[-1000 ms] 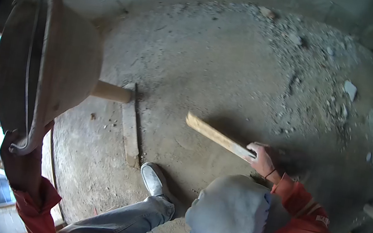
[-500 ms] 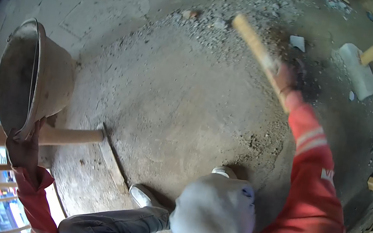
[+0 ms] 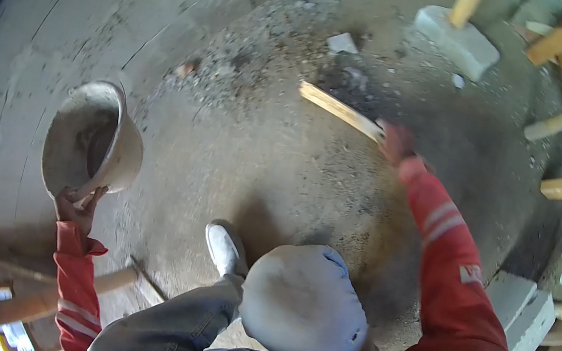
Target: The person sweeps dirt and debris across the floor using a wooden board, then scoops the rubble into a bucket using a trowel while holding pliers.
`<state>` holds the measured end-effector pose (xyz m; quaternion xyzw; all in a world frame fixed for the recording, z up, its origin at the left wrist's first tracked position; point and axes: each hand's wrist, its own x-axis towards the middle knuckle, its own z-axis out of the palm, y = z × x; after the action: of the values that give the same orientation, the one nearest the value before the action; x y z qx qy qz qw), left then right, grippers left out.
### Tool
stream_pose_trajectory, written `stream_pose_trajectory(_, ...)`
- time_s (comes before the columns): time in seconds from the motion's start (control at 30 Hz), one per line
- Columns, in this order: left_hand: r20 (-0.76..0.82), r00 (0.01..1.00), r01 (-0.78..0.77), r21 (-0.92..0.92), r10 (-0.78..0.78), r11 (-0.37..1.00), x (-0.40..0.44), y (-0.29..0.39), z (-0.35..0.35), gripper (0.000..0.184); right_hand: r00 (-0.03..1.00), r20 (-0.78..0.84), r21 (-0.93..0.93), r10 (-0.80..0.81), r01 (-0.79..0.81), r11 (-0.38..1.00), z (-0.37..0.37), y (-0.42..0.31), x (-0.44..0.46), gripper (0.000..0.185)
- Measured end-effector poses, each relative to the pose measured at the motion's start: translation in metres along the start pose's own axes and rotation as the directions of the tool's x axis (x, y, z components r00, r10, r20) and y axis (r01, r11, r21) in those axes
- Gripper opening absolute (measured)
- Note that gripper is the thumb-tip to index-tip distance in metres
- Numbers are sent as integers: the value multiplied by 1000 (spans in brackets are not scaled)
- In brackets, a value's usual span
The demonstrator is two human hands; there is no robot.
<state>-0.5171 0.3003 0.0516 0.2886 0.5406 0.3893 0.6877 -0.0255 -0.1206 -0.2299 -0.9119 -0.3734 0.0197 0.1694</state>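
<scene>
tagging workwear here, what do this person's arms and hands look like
The left hand and right hand are ungloved. The left sleeve and right sleeve are red with paired pale bands; the right also carries a small whitish patch, its marking too blurred to read.

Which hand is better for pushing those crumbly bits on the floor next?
Probably the right hand: it holds the wooden stick, whose far end points toward the rubble. The left hand is busy holding the bucket by its rim.

Head-worn view, forward and down
</scene>
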Motion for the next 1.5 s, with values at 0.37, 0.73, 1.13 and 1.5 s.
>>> stream_pose_trajectory(0.37, 14, 1000, -20, 126, 18, 992, 150, -103, 51, 64, 711, -350, 208, 610, -576, 790, -60, 70, -133, 28)
stream_pose_trajectory(0.73, -74, 996, -39, 139, 50, 990, 210, -143, 19, 62, 278, -456, -150, 846, -960, 235, -40, 221, -238, 22)
stream_pose_trajectory(1.13, -9, 990, -132, 257, 139, 957, 208, -154, 68, 54, 793, -207, 21, 573, -582, 813, 22, -33, -1, 30)
stream_pose_trajectory(1.5, 26, 994, 106, 108, -109, 988, 222, -131, 43, 56, 387, -314, -162, 867, -922, 352, -48, 147, -14, 23)
